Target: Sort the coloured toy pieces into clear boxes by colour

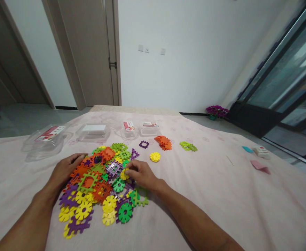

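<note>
A heap of plastic interlocking pieces (88,183) in orange, purple, green and yellow lies on the cloth in front of me. My left hand (66,170) rests along the heap's left side, its fingers stretched forward against the edge pieces and holding none; some fingertips are hidden. At the heap's right side, my right hand (139,172) pinches a yellow disc piece (124,174) between thumb and fingers. A green notched disc (119,185) and a purple square frame piece (114,168) lie close by it.
Beyond the heap sit an orange stack (163,142), a single yellow disc (155,157), a purple frame (143,144) and light green pieces (188,146). Clear plastic boxes (94,132) line the far side. A pink paper piece (260,166) and a small white box (261,152) lie right.
</note>
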Demonstrator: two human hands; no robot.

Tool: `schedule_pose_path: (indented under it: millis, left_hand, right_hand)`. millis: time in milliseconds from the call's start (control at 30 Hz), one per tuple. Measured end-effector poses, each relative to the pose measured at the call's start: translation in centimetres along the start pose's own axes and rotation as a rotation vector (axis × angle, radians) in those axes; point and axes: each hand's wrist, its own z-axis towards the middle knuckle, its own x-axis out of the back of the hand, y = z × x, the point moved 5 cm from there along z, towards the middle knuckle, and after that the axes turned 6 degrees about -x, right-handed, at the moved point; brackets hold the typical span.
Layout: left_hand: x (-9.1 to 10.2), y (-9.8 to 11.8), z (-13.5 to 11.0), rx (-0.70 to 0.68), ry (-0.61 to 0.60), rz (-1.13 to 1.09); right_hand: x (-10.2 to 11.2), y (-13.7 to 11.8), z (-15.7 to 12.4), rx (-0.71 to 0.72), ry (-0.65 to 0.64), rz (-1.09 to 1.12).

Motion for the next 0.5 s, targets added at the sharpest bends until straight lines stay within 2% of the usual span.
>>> schedule_pose_path:
  millis: [200,333,400,500]
  left_hand:
    - [0.0,-0.4,0.1,0.017,-0.01,-0.026]
    - [0.0,-0.4,0.1,0.015,-0.012,-0.026]
    - [-0.1,-0.5,0.1,0.015,-0.016,-0.038]
    - [-0.2,-0.6,0.1,0.021,-0.016,-0.05]
  right_hand:
    - [7.2,1.5,1.3,0.017,0.405,-0.16]
    - [11.8,3.7,1.4,-0.117,0.593,-0.249]
    - [13.2,4.1,1.2,-0.149,0.672,-0.341]
    - [13.9,3.6,0.7,-0.079,0.779,-0.498]
